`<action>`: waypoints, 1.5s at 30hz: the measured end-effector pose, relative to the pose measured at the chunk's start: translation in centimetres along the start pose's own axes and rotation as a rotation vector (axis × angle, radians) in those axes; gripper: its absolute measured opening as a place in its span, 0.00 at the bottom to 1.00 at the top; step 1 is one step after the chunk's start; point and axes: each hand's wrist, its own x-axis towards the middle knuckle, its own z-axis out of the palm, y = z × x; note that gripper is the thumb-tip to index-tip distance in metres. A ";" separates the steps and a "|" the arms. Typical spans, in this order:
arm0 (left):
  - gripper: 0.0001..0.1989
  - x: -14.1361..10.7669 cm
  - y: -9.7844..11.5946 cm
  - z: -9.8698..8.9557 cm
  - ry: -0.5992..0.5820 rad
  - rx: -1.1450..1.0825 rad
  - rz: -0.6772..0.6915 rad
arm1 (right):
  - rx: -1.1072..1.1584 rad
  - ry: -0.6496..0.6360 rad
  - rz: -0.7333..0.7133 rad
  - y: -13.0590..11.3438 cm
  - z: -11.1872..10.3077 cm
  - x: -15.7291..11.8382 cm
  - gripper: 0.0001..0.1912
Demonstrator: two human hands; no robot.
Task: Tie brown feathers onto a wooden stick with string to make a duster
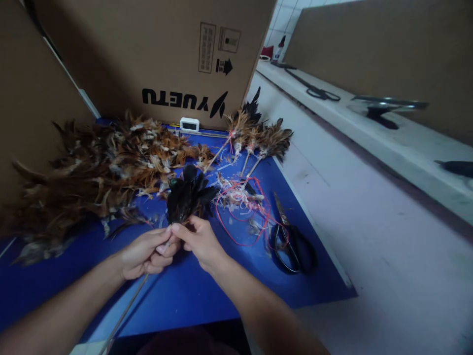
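Observation:
A bunch of black feathers stands at the top of a thin stick that slants down past the table's front edge. My left hand is closed round the stick just under the feathers. Pressed against it, my right hand pinches the base of the black feathers with thumb and fingers. Where the feathers meet the stick is hidden by my fingers. Brown feathers lie in a wide heap to the left and behind. Several feather bunches on sticks rest at the back right.
Black-handled scissors lie on the blue table at the right, beside tangled red string and scraps. A small white device stands before a cardboard box. A ledge with tools runs along the right.

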 end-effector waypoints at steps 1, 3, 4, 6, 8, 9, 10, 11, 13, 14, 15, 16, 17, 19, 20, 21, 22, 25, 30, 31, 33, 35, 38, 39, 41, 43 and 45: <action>0.20 0.0 -0.1 0.0 -0.006 0.011 -0.003 | -0.002 -0.001 0.017 0.1 0.0 0.0 0.16; 0.20 0.1 -0.1 0.1 -0.018 0.027 -0.004 | -0.006 -0.008 0.042 0.3 -0.1 0.1 0.17; 0.20 0.1 -0.2 0.1 -0.022 0.034 -0.005 | -0.006 -0.014 0.046 0.4 -0.2 0.1 0.18; 0.19 0.1 -0.2 0.3 -0.023 0.043 -0.008 | 0.005 -0.036 0.055 0.4 -0.3 0.2 0.19; 0.18 0.1 -0.2 0.4 -0.019 0.045 -0.013 | 0.025 -0.058 0.072 0.3 -0.4 0.3 0.19; 0.17 0.1 -0.3 0.5 -0.018 0.043 -0.015 | 0.029 -0.062 0.080 0.3 -0.3 0.3 0.20; 0.17 0.1 -0.3 0.6 -0.018 0.040 -0.018 | 0.028 -0.061 0.083 0.2 -0.3 0.3 0.20; 0.16 0.1 -0.3 0.7 -0.019 0.037 -0.021 | 0.021 -0.056 0.081 0.2 -0.3 0.3 0.20; 0.16 0.1 -0.4 0.8 -0.014 0.014 -0.023 | 0.005 -0.044 0.073 0.1 -0.3 0.4 0.20; 0.16 0.1 -0.5 0.8 -0.011 -0.005 -0.024 | 0.000 -0.040 0.070 0.0 -0.3 0.4 0.20; 0.15 0.1 -0.5 0.8 -0.008 -0.029 -0.021 | -0.001 -0.038 0.067 0.0 -0.3 0.4 0.20; 0.14 0.1 -0.5 0.8 -0.011 -0.053 -0.019 | -0.001 -0.039 0.062 -0.1 -0.4 0.5 0.20; 0.14 0.1 -0.6 0.8 -0.018 -0.076 -0.009 | -0.002 -0.043 0.055 -0.1 -0.6 0.5 0.19; 0.13 0.1 -0.6 0.9 -0.041 -0.102 0.007 | -0.010 -0.050 0.039 -0.2 -0.9 0.5 0.19; 0.13 0.1 -0.6 0.9 -0.051 -0.106 0.011 | -0.018 -0.054 0.030 -0.3 -1.0 0.5 0.19; 0.13 0.1 -0.7 0.9 -0.061 -0.107 0.009 | -0.028 -0.061 0.022 -0.3 -1.2 0.5 0.19; 0.13 0.1 -0.7 1.0 -0.067 -0.104 0.002 | -0.037 -0.074 0.016 -0.4 -1.3 0.4 0.19; 0.13 0.1 -0.7 1.1 -0.063 -0.081 -0.020 | -0.052 -0.129 0.032 -0.5 -1.5 0.3 0.21; 0.13 0.1 -0.7 1.1 -0.051 -0.062 -0.030 | 0.067 -0.178 0.111 -0.6 -1.7 0.3 0.22; 0.13 0.1 -0.7 1.1 -0.051 -0.061 -0.034 | 0.094 -0.191 0.118 -0.6 -1.8 0.4 0.22; 0.13 0.1 -0.7 1.0 -0.049 -0.044 -0.040 | 0.122 -0.207 0.128 -0.6 -1.8 0.4 0.23; 0.14 0.2 -0.9 1.0 -0.044 -0.009 -0.039 | 0.120 -0.216 0.128 -0.6 -1.9 0.4 0.23; 0.15 0.2 -1.0 1.0 -0.017 0.040 -0.036 | 0.105 -0.214 0.130 -0.7 -1.7 0.3 0.24; 0.15 0.2 -1.1 1.1 -0.002 0.048 -0.036 | 0.100 -0.211 0.133 -0.8 -1.7 0.3 0.24; 0.16 0.2 -1.2 1.1 0.024 0.054 -0.037 | 0.087 -0.203 0.140 -0.9 -1.6 0.3 0.25; 0.15 0.2 -1.3 1.1 0.041 0.052 -0.037 | 0.067 -0.190 0.136 -0.9 -1.5 0.3 0.25; 0.15 0.1 -1.4 1.2 0.050 0.042 -0.030 | 0.048 -0.173 0.134 -0.8 -1.5 0.4 0.24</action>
